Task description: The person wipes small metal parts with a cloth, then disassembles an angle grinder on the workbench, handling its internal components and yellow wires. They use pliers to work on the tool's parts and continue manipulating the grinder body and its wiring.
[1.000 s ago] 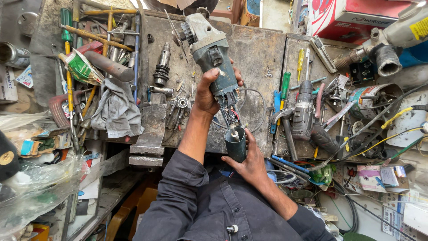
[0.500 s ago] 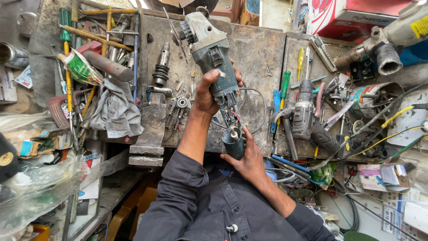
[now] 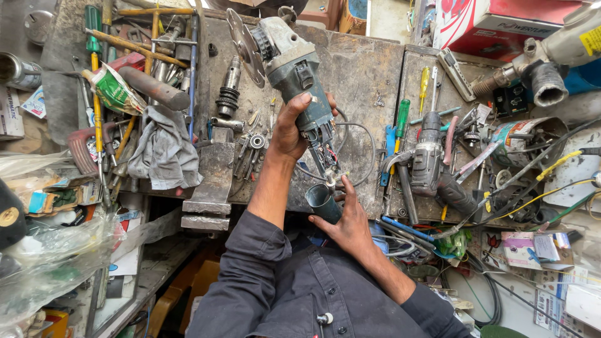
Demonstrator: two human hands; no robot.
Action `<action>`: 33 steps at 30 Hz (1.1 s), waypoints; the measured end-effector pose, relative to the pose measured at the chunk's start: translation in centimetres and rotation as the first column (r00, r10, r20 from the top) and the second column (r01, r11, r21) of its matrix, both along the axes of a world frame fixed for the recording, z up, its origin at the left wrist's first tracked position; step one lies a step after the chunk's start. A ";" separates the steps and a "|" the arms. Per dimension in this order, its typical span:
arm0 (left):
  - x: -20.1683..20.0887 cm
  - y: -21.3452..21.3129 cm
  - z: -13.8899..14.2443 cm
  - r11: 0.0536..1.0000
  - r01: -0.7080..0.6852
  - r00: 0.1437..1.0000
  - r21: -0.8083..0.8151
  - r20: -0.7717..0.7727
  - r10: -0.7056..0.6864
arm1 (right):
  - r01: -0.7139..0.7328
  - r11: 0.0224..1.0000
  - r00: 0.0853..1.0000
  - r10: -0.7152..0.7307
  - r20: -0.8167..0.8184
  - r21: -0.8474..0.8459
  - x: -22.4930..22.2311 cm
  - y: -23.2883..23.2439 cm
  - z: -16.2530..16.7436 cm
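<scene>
The left hand (image 3: 293, 128) is wrapped tight around the green body of the angle grinder (image 3: 291, 66), holding it up over the middle of the tabletop (image 3: 369, 69) with its disc end pointing toward the far edge and its open rear end toward the person. Bare coloured wires (image 3: 325, 159) hang out of that rear end. The right hand (image 3: 350, 222) grips the dark green rear housing cap (image 3: 324, 203) between thumb and fingers, just below the wires at the near edge of the tabletop; cap and grinder body are close but apart, joined only by the wiring.

Compared with half a second ago, the cap has dropped slightly away from the grinder's rear, so more wire shows between the two parts. The left hand's grip on the body is unchanged, and the grinder sits at the same slant.

Around them nothing has shifted: a grey rag (image 3: 164, 153) lies toward the left side of the tabletop among screwdrivers, a grey drill (image 3: 429, 159) lies to the right of the hands, and a metal block (image 3: 210, 188) sits at the near edge beside the left forearm.
</scene>
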State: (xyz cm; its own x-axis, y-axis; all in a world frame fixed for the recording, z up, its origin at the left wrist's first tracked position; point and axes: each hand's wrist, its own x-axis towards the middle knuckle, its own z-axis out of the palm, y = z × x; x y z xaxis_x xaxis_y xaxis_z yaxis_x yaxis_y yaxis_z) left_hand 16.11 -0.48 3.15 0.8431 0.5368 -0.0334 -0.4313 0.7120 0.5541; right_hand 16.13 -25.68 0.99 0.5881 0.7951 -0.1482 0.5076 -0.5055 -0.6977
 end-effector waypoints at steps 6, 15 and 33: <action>-0.2 0.0 1.1 0.995 -0.055 0.991 0.084 -0.118 0.064 | -0.028 0.999 1.000 0.028 -0.004 0.025 0.1 0.0 0.3; 0.4 -0.2 0.7 0.975 -0.140 0.954 0.172 -0.241 0.179 | -0.053 0.998 0.999 0.053 -0.012 0.023 0.3 -0.1 0.7; 0.7 -0.3 -0.2 0.917 -0.188 0.901 0.352 -0.310 0.304 | -0.050 0.998 0.999 0.050 0.008 0.046 0.0 -0.2 0.4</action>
